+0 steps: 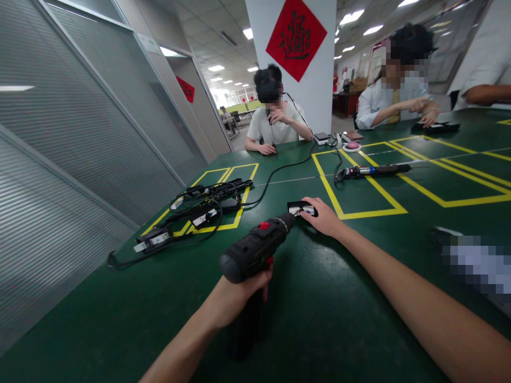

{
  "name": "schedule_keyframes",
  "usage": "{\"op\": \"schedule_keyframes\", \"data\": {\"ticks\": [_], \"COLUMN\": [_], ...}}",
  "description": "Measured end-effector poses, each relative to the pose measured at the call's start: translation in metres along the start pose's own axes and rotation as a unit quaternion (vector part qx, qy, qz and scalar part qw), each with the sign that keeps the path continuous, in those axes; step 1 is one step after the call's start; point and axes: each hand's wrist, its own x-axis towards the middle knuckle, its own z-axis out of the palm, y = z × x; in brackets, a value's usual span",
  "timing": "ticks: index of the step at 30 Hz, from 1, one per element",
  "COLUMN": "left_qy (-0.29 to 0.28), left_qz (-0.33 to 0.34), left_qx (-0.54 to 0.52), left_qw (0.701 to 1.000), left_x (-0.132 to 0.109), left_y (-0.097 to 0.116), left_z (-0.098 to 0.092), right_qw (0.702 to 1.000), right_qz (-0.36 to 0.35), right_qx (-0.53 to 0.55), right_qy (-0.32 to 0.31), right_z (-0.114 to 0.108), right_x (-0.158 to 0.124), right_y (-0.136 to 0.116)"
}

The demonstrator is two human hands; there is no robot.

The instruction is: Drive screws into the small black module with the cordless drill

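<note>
My left hand [239,295] is closed round the grip of a black electric screwdriver [255,247] with a red switch. Its nose points away from me at a small black adapter [301,208] with a white label, lying on the green table [120,314]. My right hand [325,217] rests on that adapter, fingers curled over its right end and pressing it down. The screwdriver's tip is at the adapter's near left edge; whether it touches is hidden.
A pile of black adapters and cables [199,210] lies at the left inside yellow floor-tape boxes. A soldering iron [375,170] lies further back. Two people sit across the table, and a third person's arm [485,94] shows at the far right. A glass partition runs along the left.
</note>
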Motion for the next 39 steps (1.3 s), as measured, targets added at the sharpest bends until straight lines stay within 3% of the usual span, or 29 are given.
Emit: {"op": "schedule_keyframes", "data": {"ticks": [11, 15, 22, 28, 39], "left_qy": [0.0, -0.024, 0.001, -0.019, -0.062], "left_qz": [0.004, -0.01, -0.005, -0.007, -0.037], "left_qx": [-0.019, -0.011, -0.03, 0.001, -0.043], "left_qw": [1.0, 1.0, 1.0, 1.0, 0.996], "left_x": [-0.004, -0.006, -0.01, -0.012, -0.017], "left_y": [0.009, 0.01, 0.013, 0.008, 0.002], "left_z": [0.0, -0.002, 0.0, -0.004, 0.004], "right_qw": [1.0, 1.0, 1.0, 1.0, 0.999], "right_qz": [0.002, -0.007, 0.0, 0.004, 0.019], "right_qx": [0.007, 0.002, 0.014, 0.024, 0.032], "right_qy": [-0.004, 0.007, -0.004, 0.004, 0.015], "right_z": [-0.004, -0.004, -0.008, -0.008, -0.006], "right_x": [-0.001, 0.0, -0.001, 0.0, 0.002], "right_y": [-0.004, -0.004, -0.005, -0.005, -0.003]}}
